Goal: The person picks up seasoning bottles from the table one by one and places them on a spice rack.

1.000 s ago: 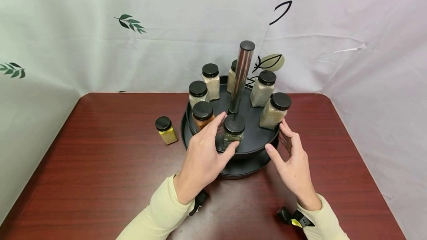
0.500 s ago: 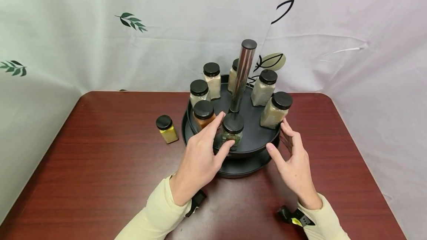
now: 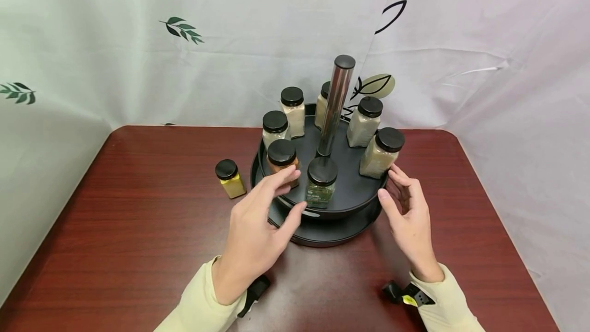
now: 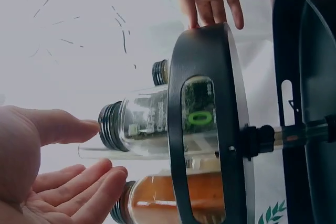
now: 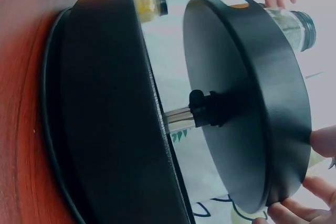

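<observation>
A black two-tier turntable with a central metal post stands on the table. A spice jar of green flakes, black-lidded, stands upright near the upper tray's front edge. Just left of it is my left hand, its fingers and thumb spread apart around nothing. In the left wrist view, the thumb comes near that jar's lid. Beside those fingers stands a jar with orange powder. My right hand touches the upper tray's right rim, thumb and fingertips resting on its outer wall in the right wrist view.
Several pale-filled jars, one of them at the right, line the upper tray. A yellow jar stands on the red-brown table left of the turntable. The lower tray sits beneath. A white curtain hangs behind.
My left hand has let go of the green-flake jar and drawn back to the left and down. The jar stays on the tray. My right hand has shifted slightly at the rim.
</observation>
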The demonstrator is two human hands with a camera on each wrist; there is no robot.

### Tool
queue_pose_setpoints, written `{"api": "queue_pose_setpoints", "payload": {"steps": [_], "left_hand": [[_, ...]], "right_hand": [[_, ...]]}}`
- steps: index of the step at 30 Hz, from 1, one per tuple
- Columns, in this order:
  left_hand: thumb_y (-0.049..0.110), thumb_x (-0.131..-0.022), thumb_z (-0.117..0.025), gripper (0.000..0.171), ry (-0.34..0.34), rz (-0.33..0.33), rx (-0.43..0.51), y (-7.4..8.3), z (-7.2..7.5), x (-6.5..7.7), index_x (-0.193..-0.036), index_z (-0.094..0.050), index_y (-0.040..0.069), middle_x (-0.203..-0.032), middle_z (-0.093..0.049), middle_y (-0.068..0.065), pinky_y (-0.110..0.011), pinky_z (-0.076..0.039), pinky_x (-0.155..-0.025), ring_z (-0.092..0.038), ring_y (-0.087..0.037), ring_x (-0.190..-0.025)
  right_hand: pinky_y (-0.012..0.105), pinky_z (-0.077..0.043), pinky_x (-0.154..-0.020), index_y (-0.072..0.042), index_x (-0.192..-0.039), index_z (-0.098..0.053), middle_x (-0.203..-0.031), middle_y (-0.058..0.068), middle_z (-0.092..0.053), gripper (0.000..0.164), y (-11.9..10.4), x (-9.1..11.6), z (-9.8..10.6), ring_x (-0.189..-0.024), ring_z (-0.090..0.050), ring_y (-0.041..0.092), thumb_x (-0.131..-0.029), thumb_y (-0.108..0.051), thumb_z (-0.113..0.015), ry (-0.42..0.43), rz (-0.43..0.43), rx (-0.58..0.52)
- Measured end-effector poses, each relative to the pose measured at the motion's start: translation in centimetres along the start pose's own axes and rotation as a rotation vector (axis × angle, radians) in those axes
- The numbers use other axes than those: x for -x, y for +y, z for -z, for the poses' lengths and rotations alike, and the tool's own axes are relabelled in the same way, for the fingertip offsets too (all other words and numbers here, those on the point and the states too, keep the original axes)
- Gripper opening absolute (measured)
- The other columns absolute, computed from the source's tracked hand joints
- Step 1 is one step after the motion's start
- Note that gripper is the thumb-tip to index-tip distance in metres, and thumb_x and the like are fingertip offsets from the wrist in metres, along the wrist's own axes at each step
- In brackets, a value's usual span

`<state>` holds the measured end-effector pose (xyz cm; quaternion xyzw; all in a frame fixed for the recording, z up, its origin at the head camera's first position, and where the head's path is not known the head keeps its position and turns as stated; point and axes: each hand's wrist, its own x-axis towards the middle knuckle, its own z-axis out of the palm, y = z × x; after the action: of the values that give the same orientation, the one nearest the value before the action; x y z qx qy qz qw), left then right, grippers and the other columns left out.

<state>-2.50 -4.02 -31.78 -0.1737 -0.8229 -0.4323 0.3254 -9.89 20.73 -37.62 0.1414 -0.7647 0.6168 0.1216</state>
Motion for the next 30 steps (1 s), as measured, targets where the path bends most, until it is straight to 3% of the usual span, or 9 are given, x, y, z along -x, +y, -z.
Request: {"api": "queue_pose_setpoints", "payload": {"steps": [5, 9, 13, 20, 30], "left_hand": [[-0.001, -0.073, -0.071, 0.047, 0.098, -0.016, 0.007, -0.3, 0.3, 0.4, -0.118, -0.058, 0.001, -0.099, -0.063, -0.006, -0.021, -0.050, -0.077, -0.063, -0.015, -0.087], [-0.001, -0.072, -0.071, 0.047, 0.139, -0.009, -0.026, -1.0, 0.6, 0.8, -0.117, -0.059, 0.001, -0.097, -0.063, -0.005, -0.021, -0.051, -0.074, -0.062, -0.016, -0.085], [0.000, -0.072, -0.072, 0.047, 0.175, 0.035, -0.075, -1.8, 1.4, 1.2, -0.118, -0.059, 0.003, -0.096, -0.063, -0.005, -0.020, -0.050, -0.074, -0.061, -0.015, -0.084], [0.004, -0.072, -0.074, 0.052, 0.213, 0.131, -0.208, -3.8, 2.8, 1.7, -0.122, -0.058, 0.008, -0.101, -0.062, -0.003, -0.018, -0.048, -0.075, -0.060, -0.014, -0.088], [0.006, -0.070, -0.076, 0.056, 0.234, 0.233, -0.370, -7.0, 4.2, 1.8, -0.122, -0.057, 0.008, -0.111, -0.058, -0.007, -0.029, -0.046, -0.076, -0.057, -0.021, -0.095]], "right_hand": [[0.024, -0.039, -0.098, 0.004, -0.129, -0.041, -0.138, 0.013, -0.043, 0.046, 0.8, -0.4, 0.3, -0.124, -0.045, 0.019, -0.086, 0.006, -0.057, -0.023, 0.008, -0.124], [0.024, -0.037, -0.100, -0.001, -0.138, -0.032, -0.142, 0.015, -0.038, 0.057, 1.0, -0.9, 0.5, -0.129, -0.039, 0.019, -0.087, 0.007, -0.056, -0.069, -0.022, -0.179], [0.021, -0.035, -0.100, -0.007, -0.144, -0.026, -0.146, 0.015, -0.032, 0.064, 0.9, -1.1, 0.6, -0.134, -0.032, 0.020, -0.088, 0.006, -0.055, -0.119, -0.042, -0.186], [0.026, -0.032, -0.104, -0.014, -0.146, -0.026, -0.149, 0.007, -0.028, 0.067, 0.7, -1.1, 0.7, -0.136, -0.026, 0.023, -0.089, 0.006, -0.054, -0.169, -0.043, -0.208], [0.024, -0.031, -0.104, -0.017, -0.146, -0.025, -0.150, 0.006, -0.027, 0.069, 0.6, -0.9, 0.7, -0.137, -0.026, 0.022, -0.088, 0.006, -0.054, -0.189, -0.047, -0.208]]}}
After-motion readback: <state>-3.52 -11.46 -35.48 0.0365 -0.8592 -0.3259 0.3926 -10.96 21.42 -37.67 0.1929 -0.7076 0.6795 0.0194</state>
